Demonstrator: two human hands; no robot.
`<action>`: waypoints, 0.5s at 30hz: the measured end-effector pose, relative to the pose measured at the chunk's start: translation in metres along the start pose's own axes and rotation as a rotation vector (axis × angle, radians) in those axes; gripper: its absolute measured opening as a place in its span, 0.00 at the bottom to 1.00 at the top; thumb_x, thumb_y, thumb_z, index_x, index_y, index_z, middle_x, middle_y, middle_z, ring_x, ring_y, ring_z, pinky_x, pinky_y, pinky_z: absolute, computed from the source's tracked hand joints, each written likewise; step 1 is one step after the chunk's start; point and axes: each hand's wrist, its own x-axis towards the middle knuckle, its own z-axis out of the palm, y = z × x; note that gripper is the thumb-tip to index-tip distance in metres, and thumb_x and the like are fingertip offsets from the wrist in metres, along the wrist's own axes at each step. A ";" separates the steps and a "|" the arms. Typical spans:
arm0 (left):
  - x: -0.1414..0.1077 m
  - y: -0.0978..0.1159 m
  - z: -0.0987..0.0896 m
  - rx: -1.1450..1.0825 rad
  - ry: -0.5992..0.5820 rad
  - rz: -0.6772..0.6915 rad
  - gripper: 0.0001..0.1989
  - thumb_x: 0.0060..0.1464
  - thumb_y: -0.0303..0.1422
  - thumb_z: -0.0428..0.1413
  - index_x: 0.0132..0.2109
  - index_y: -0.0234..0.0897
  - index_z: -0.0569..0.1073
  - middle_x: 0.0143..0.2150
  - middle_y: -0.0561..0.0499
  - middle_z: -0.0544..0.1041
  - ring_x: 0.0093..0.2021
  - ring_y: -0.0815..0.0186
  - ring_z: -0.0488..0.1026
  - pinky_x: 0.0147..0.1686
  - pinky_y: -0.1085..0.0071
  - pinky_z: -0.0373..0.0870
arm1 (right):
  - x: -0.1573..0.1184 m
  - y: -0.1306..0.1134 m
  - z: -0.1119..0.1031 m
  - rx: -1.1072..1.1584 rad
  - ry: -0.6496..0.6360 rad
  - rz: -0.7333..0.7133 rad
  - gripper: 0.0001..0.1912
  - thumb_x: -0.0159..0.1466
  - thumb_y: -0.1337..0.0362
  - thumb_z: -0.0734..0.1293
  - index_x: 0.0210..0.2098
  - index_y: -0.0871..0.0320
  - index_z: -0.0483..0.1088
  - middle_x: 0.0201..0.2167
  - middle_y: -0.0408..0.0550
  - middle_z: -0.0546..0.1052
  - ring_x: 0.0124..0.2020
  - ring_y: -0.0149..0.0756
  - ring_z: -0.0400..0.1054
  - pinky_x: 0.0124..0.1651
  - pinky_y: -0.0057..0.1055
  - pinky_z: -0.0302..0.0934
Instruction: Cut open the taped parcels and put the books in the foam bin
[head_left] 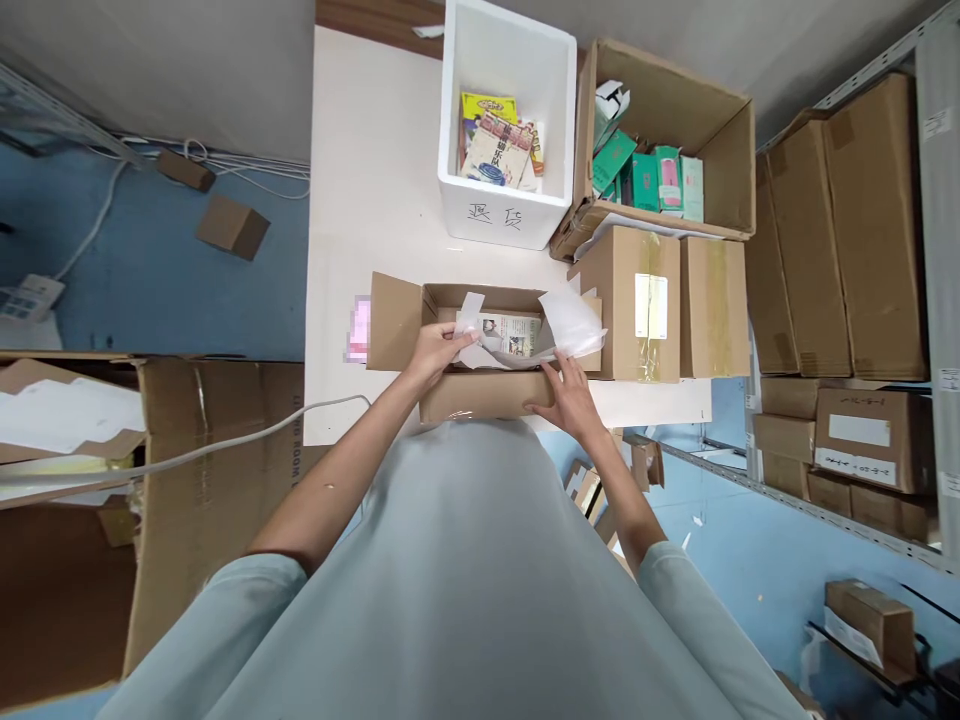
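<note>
An open cardboard box [476,395] lies lengthwise on the table in front of me, flaps folded outward. Inside is a printed sheet or booklet [517,333], partly covered by thin white wrapping [571,318] that spills over the box's right end. My left hand [436,352] is at the left part of the opening, its thumb and fingers closed on a strip of the wrapping. On the near flap rests my right hand [574,398], thumb spread apart on the cardboard, fingertips touching the edge of the wrapping.
Behind the box stand a white foam bin [506,212] holding booklets and a carton [667,222] of green boxes. Two taped cartons [626,300] adjoin on the right. A pale cable [262,432] crosses at left above a large carton [217,500]. Shelves [840,560] hold more boxes at right.
</note>
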 end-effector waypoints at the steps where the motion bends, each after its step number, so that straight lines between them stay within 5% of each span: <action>1: 0.002 0.001 -0.003 0.048 0.015 0.020 0.30 0.38 0.52 0.80 0.40 0.34 0.84 0.38 0.45 0.86 0.40 0.55 0.81 0.40 0.64 0.78 | 0.000 0.000 -0.001 0.008 0.014 -0.009 0.43 0.73 0.50 0.76 0.79 0.62 0.64 0.83 0.71 0.59 0.84 0.68 0.52 0.84 0.66 0.52; 5: 0.012 0.005 -0.004 0.253 0.114 0.118 0.13 0.56 0.39 0.71 0.43 0.35 0.83 0.41 0.47 0.87 0.42 0.55 0.84 0.42 0.66 0.79 | 0.009 -0.006 -0.014 0.009 0.129 0.086 0.34 0.81 0.58 0.62 0.83 0.60 0.58 0.76 0.70 0.67 0.73 0.59 0.70 0.71 0.54 0.71; 8: 0.018 0.008 0.005 0.370 0.124 0.117 0.10 0.64 0.30 0.60 0.50 0.35 0.84 0.42 0.47 0.87 0.41 0.56 0.86 0.45 0.65 0.81 | 0.028 -0.012 -0.030 -0.088 0.166 0.300 0.37 0.81 0.62 0.62 0.84 0.64 0.53 0.73 0.73 0.67 0.63 0.57 0.77 0.60 0.46 0.76; 11: 0.021 0.011 0.012 0.570 0.166 0.261 0.15 0.65 0.26 0.58 0.53 0.38 0.86 0.49 0.46 0.87 0.48 0.54 0.86 0.55 0.62 0.79 | 0.053 -0.016 -0.046 -0.181 0.070 0.405 0.27 0.79 0.70 0.61 0.76 0.67 0.66 0.66 0.70 0.73 0.58 0.52 0.77 0.58 0.40 0.72; 15: 0.026 0.013 0.020 0.709 0.189 0.351 0.17 0.64 0.25 0.56 0.47 0.41 0.89 0.55 0.44 0.87 0.56 0.51 0.84 0.63 0.58 0.76 | 0.085 -0.029 -0.058 -0.214 -0.040 0.228 0.22 0.80 0.73 0.56 0.60 0.62 0.80 0.59 0.62 0.79 0.55 0.48 0.74 0.56 0.37 0.69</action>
